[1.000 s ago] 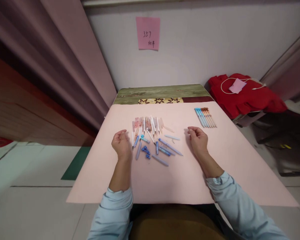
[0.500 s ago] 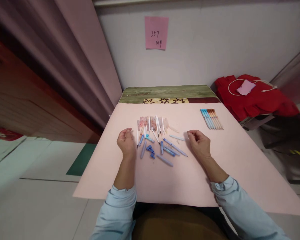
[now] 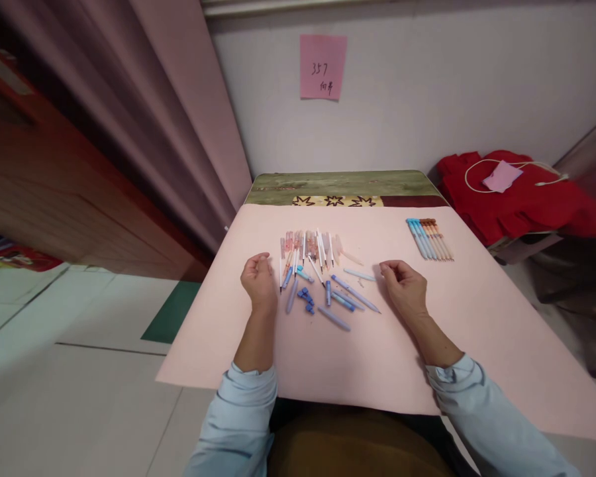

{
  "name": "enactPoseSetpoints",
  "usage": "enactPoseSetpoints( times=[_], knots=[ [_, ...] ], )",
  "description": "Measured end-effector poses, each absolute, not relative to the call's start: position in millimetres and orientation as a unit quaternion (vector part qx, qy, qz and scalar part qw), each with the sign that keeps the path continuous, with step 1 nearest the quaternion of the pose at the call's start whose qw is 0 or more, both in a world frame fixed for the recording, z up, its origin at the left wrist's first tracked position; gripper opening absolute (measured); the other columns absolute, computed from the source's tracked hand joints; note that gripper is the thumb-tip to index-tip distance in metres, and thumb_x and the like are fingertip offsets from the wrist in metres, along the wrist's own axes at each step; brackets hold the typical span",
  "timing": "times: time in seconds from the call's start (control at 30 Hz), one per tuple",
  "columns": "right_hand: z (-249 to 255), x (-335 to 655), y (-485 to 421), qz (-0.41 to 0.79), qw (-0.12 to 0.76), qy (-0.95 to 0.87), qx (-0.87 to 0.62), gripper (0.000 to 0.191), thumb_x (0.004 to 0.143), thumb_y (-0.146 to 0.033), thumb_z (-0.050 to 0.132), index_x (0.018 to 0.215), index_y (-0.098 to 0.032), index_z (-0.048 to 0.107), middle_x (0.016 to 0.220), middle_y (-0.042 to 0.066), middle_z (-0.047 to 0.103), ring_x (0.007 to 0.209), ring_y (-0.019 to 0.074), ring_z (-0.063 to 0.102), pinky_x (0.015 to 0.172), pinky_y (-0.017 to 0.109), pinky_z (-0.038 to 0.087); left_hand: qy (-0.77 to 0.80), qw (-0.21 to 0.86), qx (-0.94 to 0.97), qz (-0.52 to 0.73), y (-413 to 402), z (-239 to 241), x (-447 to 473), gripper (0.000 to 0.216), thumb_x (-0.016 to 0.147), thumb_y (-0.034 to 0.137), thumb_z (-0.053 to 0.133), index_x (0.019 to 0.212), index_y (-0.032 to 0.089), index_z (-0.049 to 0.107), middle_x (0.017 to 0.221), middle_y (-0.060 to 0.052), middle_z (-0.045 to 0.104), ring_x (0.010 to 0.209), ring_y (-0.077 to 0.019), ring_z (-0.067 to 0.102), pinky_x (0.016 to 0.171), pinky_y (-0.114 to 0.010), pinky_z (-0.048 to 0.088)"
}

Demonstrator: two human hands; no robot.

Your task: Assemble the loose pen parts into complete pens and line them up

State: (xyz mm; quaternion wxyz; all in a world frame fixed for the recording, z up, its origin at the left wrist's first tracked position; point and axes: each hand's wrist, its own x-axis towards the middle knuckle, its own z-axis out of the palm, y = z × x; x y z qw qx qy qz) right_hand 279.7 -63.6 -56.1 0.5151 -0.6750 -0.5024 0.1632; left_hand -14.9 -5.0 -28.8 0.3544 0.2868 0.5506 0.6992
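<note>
A scatter of pen parts (image 3: 322,271) lies mid-table on a pink sheet (image 3: 367,344): white refills, pinkish clear barrels, blue barrels and small blue caps. My left hand (image 3: 259,281) rests on the sheet just left of the scatter, fingers loosely curled, nothing visible in it. My right hand (image 3: 403,288) rests just right of the parts, fingers curled too, close to a pale blue barrel (image 3: 357,273). Neither hand touches a part that I can see. Both sleeves are light blue.
A neat row of assembled pens (image 3: 430,238), blue and orange, lies at the sheet's far right. A red cloth (image 3: 521,199) with a white cable sits right of the table. A pink note (image 3: 322,66) hangs on the wall. Curtains hang at left.
The view has shifted, so everything sits further right in the picture. Both hands stay curled at the sides of the parts, with the left hand now closer to the refills.
</note>
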Motion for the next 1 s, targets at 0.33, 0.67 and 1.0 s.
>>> enactPoseSetpoints(
  times=[0.33,0.67,1.0],
  knots=[
    [-54.5,278.9,-64.7,0.172,0.525,-0.495,-0.671,0.029,0.083,-0.043,0.062,0.086,-0.017,0.073,0.07,0.001,0.067,0.061,0.0148,0.055,0.063,0.028,0.044,0.541,0.358,0.29,0.704,-4.9,-30.8,-15.5,0.017,0.077,0.028,0.062,0.085,0.013,0.066,0.048,0.007,0.042,0.042,-0.0056,0.032,0.042,-0.017,0.022],
    [-55.9,280.4,-63.4,0.175,0.53,-0.494,-0.667,0.029,0.083,-0.043,0.062,0.087,-0.017,0.073,0.071,0.002,0.067,0.061,0.015,0.054,0.062,0.028,0.044,0.536,0.371,0.306,0.694,-7.4,-29.5,-9.8,0.016,0.078,0.028,0.061,0.085,0.014,0.065,0.048,0.008,0.04,0.041,-0.0054,0.031,0.04,-0.018,0.02],
    [-58.0,281.9,-63.0,0.174,0.528,-0.489,-0.672,0.029,0.083,-0.044,0.062,0.087,-0.017,0.073,0.072,0.002,0.067,0.062,0.015,0.054,0.063,0.028,0.044,0.532,0.378,0.293,0.698,-8.7,-25.2,-8.5,0.014,0.078,0.026,0.061,0.083,0.014,0.065,0.047,0.008,0.039,0.039,-0.0052,0.03,0.04,-0.017,0.02]
  ],
)
